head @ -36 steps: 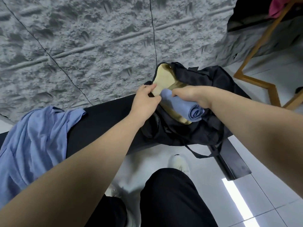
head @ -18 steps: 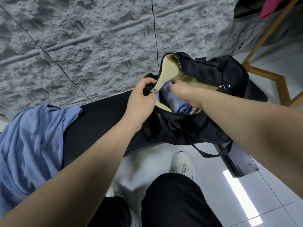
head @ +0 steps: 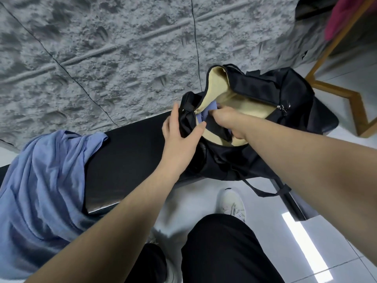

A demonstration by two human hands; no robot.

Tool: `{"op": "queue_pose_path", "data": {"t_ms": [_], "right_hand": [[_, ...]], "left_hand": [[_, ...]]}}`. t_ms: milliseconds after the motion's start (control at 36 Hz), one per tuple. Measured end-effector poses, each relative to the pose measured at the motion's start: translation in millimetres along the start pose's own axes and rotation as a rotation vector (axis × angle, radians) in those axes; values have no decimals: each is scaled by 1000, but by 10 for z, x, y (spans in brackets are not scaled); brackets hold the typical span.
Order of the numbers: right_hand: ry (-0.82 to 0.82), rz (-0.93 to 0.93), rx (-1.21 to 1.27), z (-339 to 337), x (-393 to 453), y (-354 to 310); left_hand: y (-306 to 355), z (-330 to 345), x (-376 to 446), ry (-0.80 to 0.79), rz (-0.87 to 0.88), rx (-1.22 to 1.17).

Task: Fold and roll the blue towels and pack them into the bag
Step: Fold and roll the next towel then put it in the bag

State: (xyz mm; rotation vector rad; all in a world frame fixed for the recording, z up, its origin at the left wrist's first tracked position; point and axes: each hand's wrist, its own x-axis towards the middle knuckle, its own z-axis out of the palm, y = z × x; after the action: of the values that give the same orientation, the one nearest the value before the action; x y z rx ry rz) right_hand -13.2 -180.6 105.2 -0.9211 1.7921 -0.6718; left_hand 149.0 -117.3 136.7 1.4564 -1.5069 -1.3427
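The black bag [head: 265, 127] is sitting at the right end of the black table [head: 130, 160], its near side hanging slightly over the table's front edge and its mouth gaping open to show a tan lining. A strap loop [head: 263, 190] is dangling below the front edge toward the floor.

The left hand [head: 179, 133] is cupping the bag's left end, with the fingers straight behind the bunched black fabric and the thumb lying across the front of it, so it is bracing the fabric rather than closing round it. The right hand [head: 228, 119] is reaching into the bag's mouth from the near side with its fingers curled downward onto the rolled blue towel [head: 206, 113], which is lying inside the left part of the opening, mostly hidden by the hand and a black flap; only a small patch of blue is showing.

A second, unfolded blue towel [head: 44, 190] is draping over the table's left end and spilling past its front edge. The stretch of table between this towel and the bag is lying bare and dark. Behind the table a rough grey wall [head: 102, 58] is running along its back edge. To the right of the bag a wooden frame [head: 346, 92] is standing on the pale tiled floor [head: 316, 242], near the bag's far end.
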Motion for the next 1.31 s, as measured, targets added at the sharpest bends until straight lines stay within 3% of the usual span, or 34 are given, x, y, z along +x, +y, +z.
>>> {"op": "queue_pose_path", "data": {"t_ms": [111, 444, 639, 889, 1306], "right_hand": [[-38, -1, 19, -29, -46, 44], [13, -22, -106, 35, -94, 141], [52, -46, 83, 120, -112, 209], [-51, -11, -24, 46, -265, 142], [189, -289, -9, -83, -1209, -233]], "left_hand": [[-63, 24, -23, -36, -136, -90], [-81, 28, -10, -69, -160, -98], [-104, 12, 32, -73, -177, -91], [-45, 26, -15, -66, -184, -57], [239, -191, -426, -13, -125, 12]]}}
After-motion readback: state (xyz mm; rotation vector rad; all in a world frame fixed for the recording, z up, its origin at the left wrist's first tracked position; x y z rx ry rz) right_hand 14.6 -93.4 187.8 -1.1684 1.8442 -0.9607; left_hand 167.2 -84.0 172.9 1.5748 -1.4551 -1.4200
